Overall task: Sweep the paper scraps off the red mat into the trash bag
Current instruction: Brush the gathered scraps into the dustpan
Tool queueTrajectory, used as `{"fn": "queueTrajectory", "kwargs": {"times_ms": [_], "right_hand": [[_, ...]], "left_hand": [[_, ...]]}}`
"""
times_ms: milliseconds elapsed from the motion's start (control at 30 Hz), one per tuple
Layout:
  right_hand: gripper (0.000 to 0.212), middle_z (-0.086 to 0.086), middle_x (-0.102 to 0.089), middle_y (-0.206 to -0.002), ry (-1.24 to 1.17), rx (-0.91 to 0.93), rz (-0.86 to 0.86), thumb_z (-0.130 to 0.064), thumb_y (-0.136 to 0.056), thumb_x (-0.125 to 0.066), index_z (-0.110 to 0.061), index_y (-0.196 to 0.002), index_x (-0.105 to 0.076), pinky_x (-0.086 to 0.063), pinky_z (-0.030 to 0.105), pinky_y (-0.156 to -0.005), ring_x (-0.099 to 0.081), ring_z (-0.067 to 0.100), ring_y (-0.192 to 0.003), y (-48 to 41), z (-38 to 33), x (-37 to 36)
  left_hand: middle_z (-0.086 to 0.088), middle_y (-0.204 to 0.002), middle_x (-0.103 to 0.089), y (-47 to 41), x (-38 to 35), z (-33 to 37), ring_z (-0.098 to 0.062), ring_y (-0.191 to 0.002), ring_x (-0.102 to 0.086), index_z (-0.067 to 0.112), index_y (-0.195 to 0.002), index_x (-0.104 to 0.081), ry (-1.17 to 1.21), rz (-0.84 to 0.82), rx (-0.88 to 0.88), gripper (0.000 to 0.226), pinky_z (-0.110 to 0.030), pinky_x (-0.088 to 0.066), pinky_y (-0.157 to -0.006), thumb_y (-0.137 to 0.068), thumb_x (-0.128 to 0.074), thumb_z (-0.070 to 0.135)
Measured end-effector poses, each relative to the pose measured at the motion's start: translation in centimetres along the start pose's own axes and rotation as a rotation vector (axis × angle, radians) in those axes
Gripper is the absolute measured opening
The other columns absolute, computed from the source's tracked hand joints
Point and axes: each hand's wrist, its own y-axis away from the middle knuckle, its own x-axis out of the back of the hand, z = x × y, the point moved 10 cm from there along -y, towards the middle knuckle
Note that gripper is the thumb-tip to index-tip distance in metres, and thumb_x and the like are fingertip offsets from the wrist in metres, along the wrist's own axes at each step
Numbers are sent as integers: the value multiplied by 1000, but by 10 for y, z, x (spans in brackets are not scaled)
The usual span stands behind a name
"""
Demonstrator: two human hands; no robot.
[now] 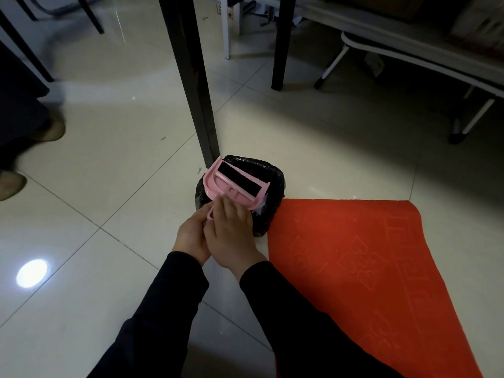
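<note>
**Grip.** The left hand (191, 237) is curled round the handle (210, 215) of the pink dustpan (226, 191); most of its fingers are hidden behind the right hand (234, 238). The right hand overlaps the left. Its fingers lie nearly straight and press flat on the rear wall of the pan. Both arms wear dark sleeves.

**Dustpan.** Pale pink plastic, wide and shallow, with a raised rim. A brush with black bristles (240, 179) sits nested in it as a long dark strip. The pan is tilted over the open top of the black trash bag (272, 181), with part of its body above the bag's mouth.

**Orientation.** The long axis of the pan runs from upper left to lower right in the view. The handle points back toward the person, and the wide edge points away, toward the far side of the bag.

**Surroundings, referenced to the trash bag.**
- The bag is crumpled, glossy and black, and stands on the pale tiled floor (95, 186).
- The red mat (368, 268) lies flat to the right of the bag, its nearest corner touching it. Its surface carries an embossed pattern.
- A black table leg (196, 91) stands just behind the bag.
- Another person's shoes (11, 184) are well apart from the bag, to the left.
</note>
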Motion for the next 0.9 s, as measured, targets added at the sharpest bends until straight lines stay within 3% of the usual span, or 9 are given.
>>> {"fn": "queueTrajectory", "kwargs": {"times_ms": [67,133,200,333,433,533,600,700,900], "right_hand": [[59,10,-29,-147,24,3,27,-35,-92,-13,-9,-143,-27,-14,40,-113,-23,28,-135,0,-2,0],[79,9,-36,-140,24,16,49,-42,-77,3,-10,-139,-34,-18,39,-110,-28,27,-129,1,-6,1],[85,8,-37,-139,-1,16,34,-43,-71,5,-10,-137,-36,-17,39,-110,-28,27,-128,0,-6,-3],[49,5,-32,-147,-90,21,-23,-27,-96,-28,-13,-142,-30,-14,37,-112,-23,26,-136,2,-5,-7],[52,5,-33,-149,-233,11,4,-20,-96,-37,-15,-146,-24,-16,38,-113,-23,23,-137,4,-5,-4],[43,8,-46,-138,-286,9,125,-18,-94,-41,-11,-137,-40,-27,38,-108,-34,25,-129,3,2,3],[35,10,-54,-127,-344,-38,202,-17,-93,-45,-8,-126,-51,-35,38,-102,-41,26,-120,2,13,7],[28,11,-56,-121,-401,-130,242,-17,-94,-47,-7,-120,-53,-40,40,-97,-45,26,-113,1,31,8],[28,12,-55,-120,-449,-171,271,-14,-93,-48,-6,-119,-53,-41,36,-99,-47,25,-115,1,47,4]], "left_hand": [[-3,-76,-67,0,0,0,-12,-68,-69,11,-88,-62,-2,-13,5,34,-19,-58,-65,-101,-34,26],[-2,-76,-65,0,0,1,-11,-66,-67,12,-86,-60,-31,-28,9,30,-18,-57,-65,-100,-37,24],[-2,-75,-66,1,0,2,-11,-67,-67,12,-85,-60,-82,-48,8,27,-18,-57,-65,-99,-38,20],[-7,-81,-67,2,7,7,-14,-73,-68,6,-91,-60,-147,-74,-4,26,-21,-58,-69,-98,-35,12],[-9,-94,-70,-1,22,10,-15,-84,-69,3,-105,-60,-113,-44,-19,29,-24,-57,-77,-99,-32,10],[-13,-105,-68,-4,45,10,-17,-88,-68,0,-113,-58,-35,17,-25,31,-23,-57,-78,-99,-31,6],[-14,-105,-65,-3,57,7,-14,-80,-65,0,-112,-58,7,59,-19,29,-18,-56,-70,-98,-33,6],[-7,-80,-70,2,66,5,-7,-53,-61,4,-100,-61,30,111,-29,27,-12,-52,-50,-99,-34,6],[-6,-81,-64,-7,54,18,-6,-49,-58,6,-94,-64,-20,108,-49,29,-12,-48,-45,-99,-35,7]]}}
